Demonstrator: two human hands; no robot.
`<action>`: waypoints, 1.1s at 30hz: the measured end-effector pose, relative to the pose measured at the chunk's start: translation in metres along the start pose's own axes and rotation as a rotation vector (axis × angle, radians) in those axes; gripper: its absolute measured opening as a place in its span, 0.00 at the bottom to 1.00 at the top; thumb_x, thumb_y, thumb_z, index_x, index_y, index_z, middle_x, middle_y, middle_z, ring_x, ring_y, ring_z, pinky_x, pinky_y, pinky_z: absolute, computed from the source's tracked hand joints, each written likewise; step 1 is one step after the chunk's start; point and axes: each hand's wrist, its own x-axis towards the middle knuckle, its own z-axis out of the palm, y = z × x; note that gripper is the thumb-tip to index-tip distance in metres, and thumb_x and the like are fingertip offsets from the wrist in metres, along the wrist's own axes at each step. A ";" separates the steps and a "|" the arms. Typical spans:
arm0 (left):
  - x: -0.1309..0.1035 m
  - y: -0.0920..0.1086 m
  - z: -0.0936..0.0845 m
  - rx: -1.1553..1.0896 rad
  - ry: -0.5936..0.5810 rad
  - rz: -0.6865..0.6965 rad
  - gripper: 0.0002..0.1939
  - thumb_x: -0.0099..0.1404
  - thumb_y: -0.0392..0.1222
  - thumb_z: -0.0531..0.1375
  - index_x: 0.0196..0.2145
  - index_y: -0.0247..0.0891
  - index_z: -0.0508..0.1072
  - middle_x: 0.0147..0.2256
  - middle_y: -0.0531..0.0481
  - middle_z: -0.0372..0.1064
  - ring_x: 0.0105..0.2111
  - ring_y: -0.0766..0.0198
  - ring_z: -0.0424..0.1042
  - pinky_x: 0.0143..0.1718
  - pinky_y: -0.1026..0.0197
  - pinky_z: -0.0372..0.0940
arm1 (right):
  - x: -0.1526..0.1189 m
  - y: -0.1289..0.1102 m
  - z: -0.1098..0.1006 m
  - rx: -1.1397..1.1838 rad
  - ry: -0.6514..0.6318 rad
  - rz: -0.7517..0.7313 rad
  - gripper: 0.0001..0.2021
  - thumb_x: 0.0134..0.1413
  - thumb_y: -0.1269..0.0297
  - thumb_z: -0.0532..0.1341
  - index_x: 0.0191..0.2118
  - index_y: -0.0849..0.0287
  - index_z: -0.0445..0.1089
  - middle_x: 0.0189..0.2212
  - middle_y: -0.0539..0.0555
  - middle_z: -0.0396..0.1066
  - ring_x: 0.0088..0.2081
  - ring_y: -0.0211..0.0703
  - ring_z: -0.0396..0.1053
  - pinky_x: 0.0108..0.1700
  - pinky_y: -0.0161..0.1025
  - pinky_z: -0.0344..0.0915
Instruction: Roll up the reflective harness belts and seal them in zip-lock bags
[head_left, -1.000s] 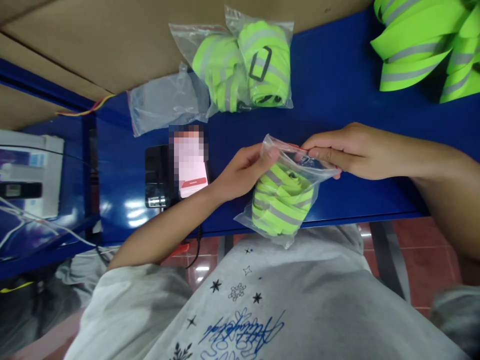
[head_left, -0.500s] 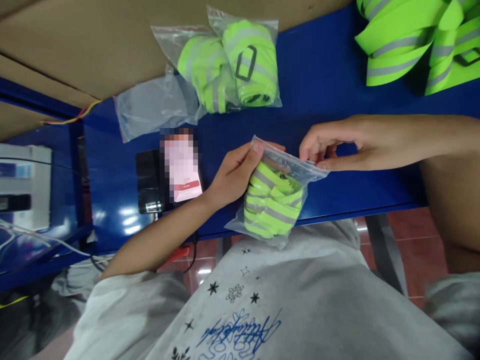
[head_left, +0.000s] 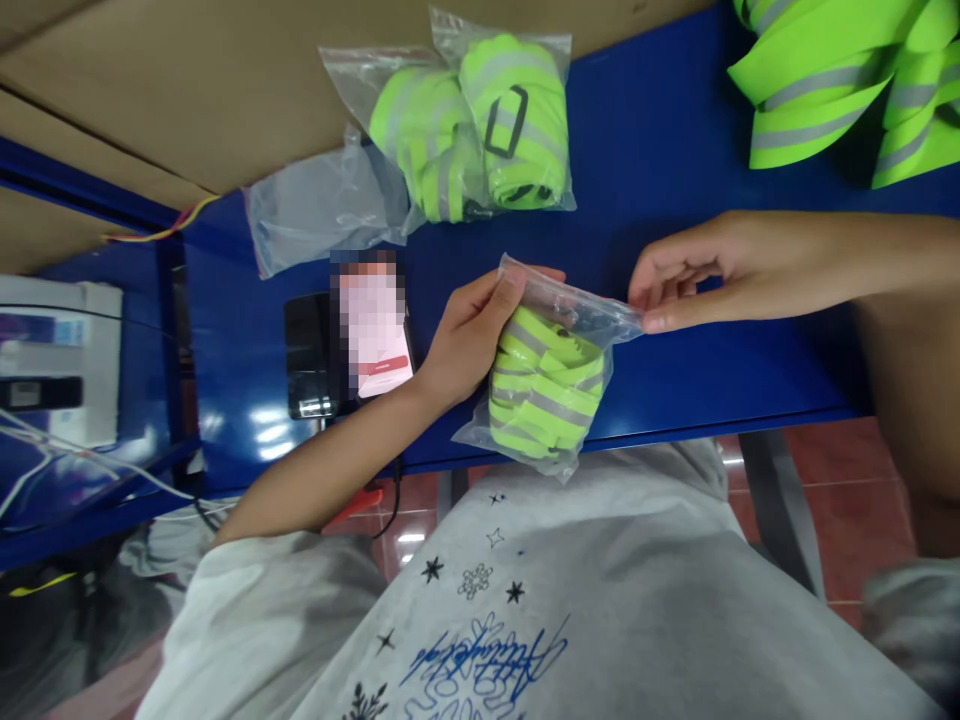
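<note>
A clear zip bag (head_left: pixel 581 300) hangs tilted over the table's front edge, held by its top strip. Inside it lies a bundled neon-yellow reflective strap (head_left: pixel 547 385) with grey stripes. My left hand (head_left: pixel 476 325) grips the bag's upper left corner, thumb in front and fingers behind. At the strip's other end, my right hand (head_left: pixel 682 280) pinches the upper right corner between thumb and curled fingers. Whether the zip is sealed along its length cannot be made out.
Two bagged neon straps (head_left: pixel 517 130) lie at the back, beside flat clear bags (head_left: pixel 326 205). Loose neon strapping (head_left: pixel 817 90) is piled at the back right. A lit phone (head_left: pixel 375 330) and a black device (head_left: pixel 309 355) lie left of my hands on the blue table (head_left: pixel 645 130).
My right hand has shifted from partway over the strip's end to its outer corner, slightly up and rightward. My left hand keeps its hold, and the view has moved a little.
</note>
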 end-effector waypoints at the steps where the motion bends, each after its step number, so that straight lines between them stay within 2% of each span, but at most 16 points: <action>1: 0.000 0.000 0.000 -0.013 -0.008 -0.009 0.26 0.74 0.67 0.61 0.48 0.43 0.83 0.41 0.49 0.83 0.40 0.56 0.83 0.44 0.55 0.76 | 0.002 0.002 0.001 -0.018 -0.016 -0.015 0.20 0.62 0.43 0.67 0.44 0.55 0.82 0.36 0.48 0.82 0.34 0.35 0.76 0.36 0.34 0.68; 5: 0.003 -0.002 0.000 -0.088 -0.035 -0.039 0.25 0.75 0.65 0.59 0.51 0.43 0.82 0.44 0.48 0.84 0.44 0.52 0.83 0.48 0.52 0.78 | 0.005 0.006 0.002 -0.058 -0.079 -0.033 0.18 0.65 0.46 0.66 0.41 0.56 0.81 0.30 0.47 0.80 0.29 0.32 0.72 0.32 0.31 0.64; 10: 0.003 -0.005 0.003 -0.050 0.027 0.020 0.24 0.74 0.66 0.60 0.47 0.45 0.83 0.45 0.48 0.83 0.47 0.51 0.83 0.48 0.50 0.77 | 0.004 0.004 -0.001 -0.051 -0.104 -0.016 0.17 0.63 0.46 0.67 0.36 0.56 0.81 0.26 0.45 0.77 0.25 0.30 0.67 0.28 0.32 0.58; 13: 0.001 -0.003 0.003 0.007 -0.001 0.020 0.24 0.73 0.68 0.60 0.46 0.46 0.83 0.43 0.49 0.84 0.43 0.53 0.83 0.44 0.51 0.76 | 0.004 0.002 0.000 -0.057 -0.110 -0.010 0.17 0.63 0.46 0.67 0.37 0.56 0.81 0.26 0.44 0.77 0.26 0.29 0.66 0.29 0.32 0.58; 16: 0.000 0.001 0.002 0.033 -0.025 0.026 0.20 0.70 0.62 0.68 0.42 0.42 0.85 0.40 0.48 0.84 0.37 0.57 0.82 0.38 0.57 0.75 | 0.004 0.001 0.002 -0.049 -0.110 -0.013 0.17 0.63 0.47 0.66 0.38 0.56 0.81 0.26 0.43 0.76 0.26 0.29 0.66 0.30 0.32 0.59; 18: 0.000 0.002 0.002 0.011 -0.042 0.034 0.18 0.70 0.59 0.69 0.40 0.39 0.85 0.39 0.47 0.84 0.36 0.59 0.82 0.38 0.59 0.76 | 0.004 0.002 0.002 -0.043 -0.113 -0.016 0.17 0.63 0.47 0.66 0.38 0.57 0.81 0.27 0.43 0.76 0.27 0.30 0.67 0.30 0.32 0.60; 24: 0.000 -0.001 0.003 -0.035 -0.057 0.040 0.18 0.73 0.57 0.66 0.40 0.39 0.85 0.38 0.48 0.84 0.35 0.61 0.83 0.37 0.62 0.77 | 0.005 0.005 -0.004 -0.137 -0.140 -0.010 0.20 0.64 0.45 0.66 0.40 0.60 0.80 0.27 0.46 0.76 0.26 0.31 0.66 0.29 0.32 0.60; 30: 0.002 -0.005 0.002 -0.032 -0.102 0.098 0.19 0.75 0.58 0.63 0.38 0.41 0.84 0.37 0.50 0.83 0.36 0.61 0.83 0.36 0.63 0.77 | 0.006 0.000 -0.001 -0.184 -0.155 -0.083 0.16 0.66 0.52 0.65 0.31 0.59 0.74 0.22 0.44 0.68 0.25 0.29 0.62 0.26 0.29 0.58; 33: 0.003 -0.007 0.001 -0.010 -0.097 0.133 0.19 0.75 0.59 0.63 0.38 0.42 0.83 0.36 0.51 0.82 0.34 0.62 0.82 0.34 0.64 0.76 | 0.006 -0.003 0.004 -0.182 -0.124 -0.111 0.15 0.67 0.52 0.65 0.35 0.58 0.76 0.26 0.45 0.71 0.27 0.30 0.66 0.27 0.29 0.61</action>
